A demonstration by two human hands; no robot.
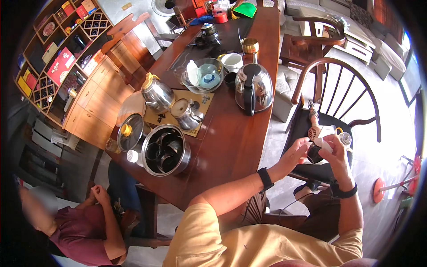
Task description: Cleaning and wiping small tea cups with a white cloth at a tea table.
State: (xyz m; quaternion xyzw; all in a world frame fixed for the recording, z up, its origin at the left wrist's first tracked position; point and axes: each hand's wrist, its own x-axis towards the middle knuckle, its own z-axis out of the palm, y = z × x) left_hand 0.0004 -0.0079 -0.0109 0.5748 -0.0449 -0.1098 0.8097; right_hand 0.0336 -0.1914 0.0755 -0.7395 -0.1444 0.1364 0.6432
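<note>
Over the black seat of a wooden chair, both my hands are raised around a small dark cup. The fingers of my left hand touch the cup's one side. My right hand grips its other side, with a white cloth or tissue between the fingers. On the seat behind them lie a perforated tan object and a clear-lidded container. On the wooden table, a steel pot holds several dark cups, beside a glass lid with a yellow knob.
The table also bears an electric kettle, a steel jug, a steel pitcher, a glass bowl of cups and a white mug. Another person sits at the lower left. A red-based stand is at right.
</note>
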